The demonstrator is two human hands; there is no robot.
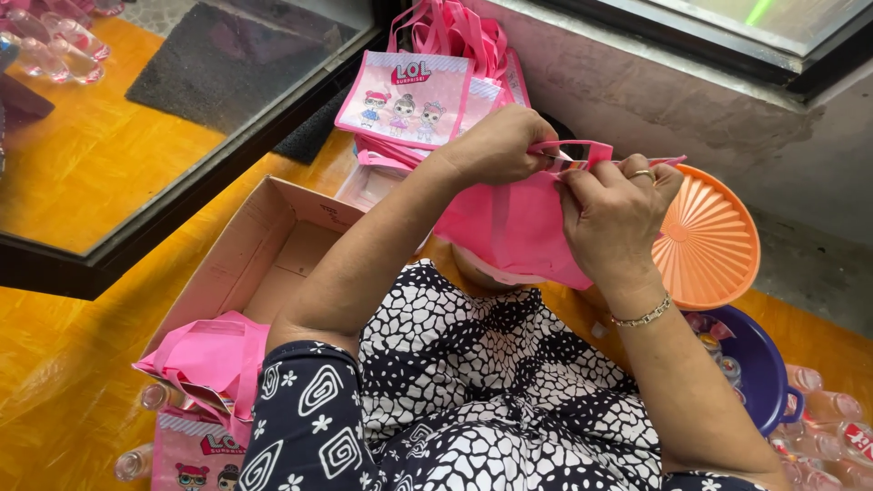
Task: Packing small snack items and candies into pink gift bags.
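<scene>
over orange floor (82,382), fingers (571,177) pinch pink bag (514,227).

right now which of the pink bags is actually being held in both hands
The plain pink bag in the middle, pinched at its top by the left hand and right hand; the others lie untouched.

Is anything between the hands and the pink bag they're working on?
Nothing visible. The left hand and right hand both already pinch the top edge of the pink bag, by its handles, with no other thing between them.
</scene>
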